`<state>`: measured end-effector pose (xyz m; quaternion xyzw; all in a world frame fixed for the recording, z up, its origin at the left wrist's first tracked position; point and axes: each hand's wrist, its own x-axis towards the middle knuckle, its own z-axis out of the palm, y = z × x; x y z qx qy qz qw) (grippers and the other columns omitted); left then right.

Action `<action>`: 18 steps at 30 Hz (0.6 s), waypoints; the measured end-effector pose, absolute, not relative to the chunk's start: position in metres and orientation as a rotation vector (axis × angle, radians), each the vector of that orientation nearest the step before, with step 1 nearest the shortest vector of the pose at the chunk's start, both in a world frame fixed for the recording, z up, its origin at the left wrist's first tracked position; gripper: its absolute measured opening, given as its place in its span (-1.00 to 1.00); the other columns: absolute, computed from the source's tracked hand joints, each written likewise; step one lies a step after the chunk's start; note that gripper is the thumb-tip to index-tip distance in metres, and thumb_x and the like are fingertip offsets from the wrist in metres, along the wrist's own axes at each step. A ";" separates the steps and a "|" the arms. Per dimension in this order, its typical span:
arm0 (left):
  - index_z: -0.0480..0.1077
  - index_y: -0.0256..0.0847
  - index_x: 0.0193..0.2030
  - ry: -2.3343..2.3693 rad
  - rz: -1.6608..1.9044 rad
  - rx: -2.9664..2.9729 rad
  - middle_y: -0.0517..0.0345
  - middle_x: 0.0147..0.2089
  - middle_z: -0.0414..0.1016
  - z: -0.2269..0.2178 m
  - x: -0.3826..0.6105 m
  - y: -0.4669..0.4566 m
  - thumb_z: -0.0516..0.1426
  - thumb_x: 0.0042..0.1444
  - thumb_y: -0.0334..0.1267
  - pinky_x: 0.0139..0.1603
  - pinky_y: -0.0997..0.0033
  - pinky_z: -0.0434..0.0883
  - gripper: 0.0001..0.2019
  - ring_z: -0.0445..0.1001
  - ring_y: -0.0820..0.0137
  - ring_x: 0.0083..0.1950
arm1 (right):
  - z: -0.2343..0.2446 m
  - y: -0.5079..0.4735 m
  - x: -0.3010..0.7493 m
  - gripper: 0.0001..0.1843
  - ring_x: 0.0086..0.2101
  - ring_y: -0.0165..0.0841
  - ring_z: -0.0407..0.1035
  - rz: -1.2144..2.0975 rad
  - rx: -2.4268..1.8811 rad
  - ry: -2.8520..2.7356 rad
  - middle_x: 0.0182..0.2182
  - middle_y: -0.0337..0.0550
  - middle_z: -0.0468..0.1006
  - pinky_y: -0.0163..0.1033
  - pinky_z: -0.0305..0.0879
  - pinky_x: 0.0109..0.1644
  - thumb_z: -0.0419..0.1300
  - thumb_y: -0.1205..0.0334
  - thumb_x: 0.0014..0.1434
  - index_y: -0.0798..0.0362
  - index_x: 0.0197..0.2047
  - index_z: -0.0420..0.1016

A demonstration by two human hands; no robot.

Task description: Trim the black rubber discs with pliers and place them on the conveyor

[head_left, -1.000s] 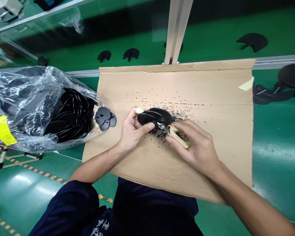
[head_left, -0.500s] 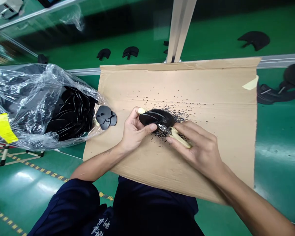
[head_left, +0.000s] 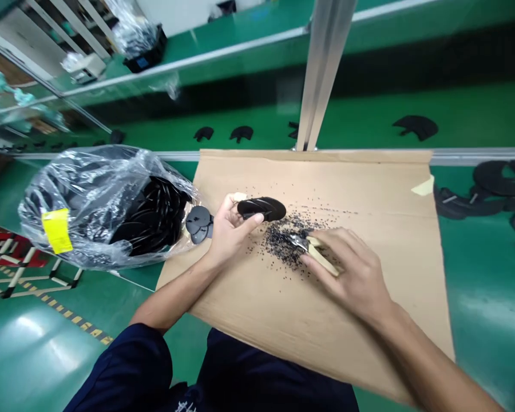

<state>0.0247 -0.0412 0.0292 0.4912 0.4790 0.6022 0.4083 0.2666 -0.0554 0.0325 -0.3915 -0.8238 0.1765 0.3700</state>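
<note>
My left hand [head_left: 227, 232] is closed round a black ribbed plastic disc [head_left: 261, 208], held a little above a brown cardboard sheet [head_left: 369, 189]. My right hand [head_left: 354, 272] grips a small cutter with cream handles [head_left: 313, 252], its metal tip pointing left over a heap of black plastic trimmings [head_left: 283, 243]. The cutter's tip is apart from the disc. Both hands hover over the middle of the cardboard.
A clear plastic bag [head_left: 103, 206] full of black discs lies at the left, with a yellow label [head_left: 56, 230]. Two loose discs [head_left: 199, 223] rest at its mouth. More black parts [head_left: 489, 189] lie at the right and behind a metal rail [head_left: 476, 155]. An upright metal post [head_left: 324, 68] stands behind the cardboard.
My left hand has drawn the disc away to the left, off the cutter's tip. My right hand with the cutter has dropped slightly toward me. The camera has tilted up.
</note>
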 end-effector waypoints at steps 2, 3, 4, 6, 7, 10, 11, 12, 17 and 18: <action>0.36 -0.17 -0.12 1.260 1.444 1.453 0.22 -0.19 0.50 0.042 0.008 -0.016 0.39 0.02 -0.17 -0.10 0.48 0.44 -0.63 0.50 0.47 -0.17 | 0.030 -0.052 0.270 -0.72 -0.26 -0.21 0.42 0.261 -0.996 -2.205 -0.23 -0.04 0.59 -0.12 0.33 -0.22 0.26 0.10 0.30 0.05 0.02 0.50; 0.39 -0.18 -0.13 1.279 1.390 1.576 0.21 -0.18 0.50 0.049 -0.001 0.001 0.37 0.02 -0.21 -0.09 0.46 0.44 -0.67 0.50 0.44 -0.15 | 0.029 -0.050 0.272 -0.72 -0.26 -0.21 0.41 0.201 -0.998 -2.229 -0.23 -0.03 0.59 -0.13 0.32 -0.23 0.25 0.10 0.31 0.06 0.02 0.50; 0.42 -0.20 -0.17 1.295 1.343 1.691 0.20 -0.19 0.50 0.057 -0.009 0.020 0.35 0.02 -0.24 -0.09 0.44 0.43 -0.72 0.49 0.42 -0.15 | 0.029 -0.049 0.272 -0.72 -0.26 -0.21 0.41 0.160 -0.998 -2.244 -0.22 -0.02 0.59 -0.13 0.31 -0.23 0.24 0.11 0.32 0.07 0.02 0.50; 0.42 -0.22 -0.25 1.333 1.249 1.883 0.19 -0.25 0.51 0.071 -0.021 0.062 0.31 0.03 -0.31 -0.08 0.40 0.42 -0.83 0.48 0.39 -0.19 | 0.028 -0.048 0.272 -0.72 -0.27 -0.22 0.40 0.106 -0.991 -2.260 -0.21 -0.02 0.59 -0.14 0.29 -0.23 0.22 0.10 0.33 0.08 0.01 0.49; 0.41 -0.24 -0.30 1.377 1.237 1.925 0.18 -0.27 0.51 0.076 -0.025 0.084 0.27 0.03 -0.36 -0.07 0.39 0.42 -0.87 0.48 0.38 -0.19 | 0.028 -0.049 0.272 -0.73 -0.27 -0.22 0.40 0.086 -0.985 -2.267 -0.22 -0.02 0.59 -0.14 0.29 -0.24 0.20 0.10 0.35 0.08 0.01 0.49; 0.40 -0.26 -0.33 1.535 1.204 1.916 0.13 -0.22 0.56 0.080 -0.026 0.142 0.20 0.03 -0.49 0.05 0.37 0.42 -0.90 0.52 0.35 -0.11 | 0.027 -0.051 0.272 -0.75 -0.29 -0.24 0.40 0.060 -0.976 -2.285 -0.24 -0.04 0.58 -0.17 0.27 -0.25 0.15 0.11 0.38 0.08 -0.02 0.49; 0.40 -0.27 -0.33 1.571 1.188 1.896 0.11 -0.20 0.57 0.077 -0.024 0.157 0.18 0.03 -0.52 0.09 0.37 0.41 -0.89 0.53 0.35 -0.08 | 0.027 -0.051 0.272 -0.76 -0.29 -0.25 0.40 0.058 -0.979 -2.286 -0.24 -0.05 0.58 -0.17 0.27 -0.25 0.14 0.12 0.38 0.09 -0.02 0.48; 0.41 -0.28 -0.33 1.593 1.172 1.878 0.10 -0.18 0.58 0.073 -0.021 0.169 0.17 0.03 -0.54 0.12 0.36 0.41 -0.88 0.54 0.35 -0.05 | 0.027 -0.052 0.272 -0.76 -0.29 -0.25 0.40 0.056 -0.985 -2.285 -0.25 -0.05 0.58 -0.17 0.27 -0.25 0.14 0.12 0.39 0.10 -0.03 0.48; 0.47 -0.35 -0.18 1.623 1.006 1.823 0.09 -0.22 0.58 0.041 -0.005 0.205 0.21 0.15 -0.46 0.03 0.29 0.50 -0.90 0.57 0.34 -0.13 | 0.028 -0.053 0.276 -0.80 -0.29 -0.25 0.41 0.050 -1.017 -2.265 -0.26 -0.05 0.58 -0.17 0.27 -0.25 0.15 0.18 0.38 0.10 -0.03 0.49; 0.47 -0.35 -0.10 1.633 0.954 1.815 0.08 -0.17 0.58 0.036 -0.004 0.211 0.22 0.21 -0.38 0.00 0.27 0.53 -0.86 0.57 0.34 -0.12 | 0.028 -0.054 0.277 -0.80 -0.29 -0.25 0.42 0.043 -1.019 -2.268 -0.26 -0.05 0.59 -0.17 0.27 -0.25 0.15 0.19 0.37 0.10 -0.03 0.49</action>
